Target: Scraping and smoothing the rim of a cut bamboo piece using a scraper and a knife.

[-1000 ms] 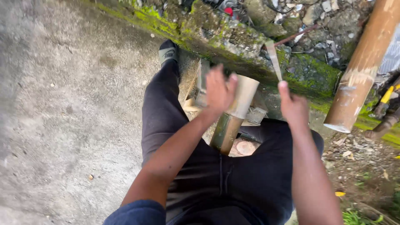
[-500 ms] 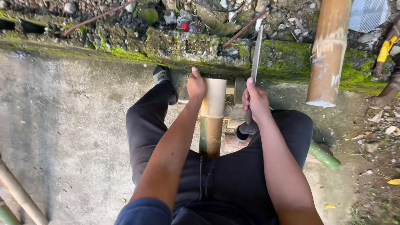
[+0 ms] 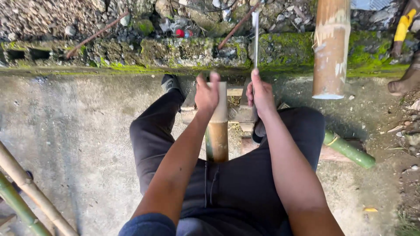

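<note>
My left hand [image 3: 207, 92] grips the top of a short upright bamboo section [image 3: 217, 131] that stands between my legs. My right hand [image 3: 261, 93] is closed on the handle of a long metal blade [image 3: 256, 37], held upright with its edge raised toward the wall, just to the right of the bamboo's top. The two hands are a few fingers' width apart. I sit with dark trousers and a black shoe [image 3: 169, 83] stretched toward the wall.
A thick bamboo pole [image 3: 331, 48] stands at the upper right against a mossy stone wall [image 3: 183, 52]. A green bamboo piece [image 3: 349, 149] lies by my right leg. More bamboo poles [image 3: 26, 192] cross the lower left. The ground is grey concrete [image 3: 70, 131].
The view has tilted down and steadied. My right hand lifted the blade upright beside the bamboo's top, and my left hand stayed on the bamboo.
</note>
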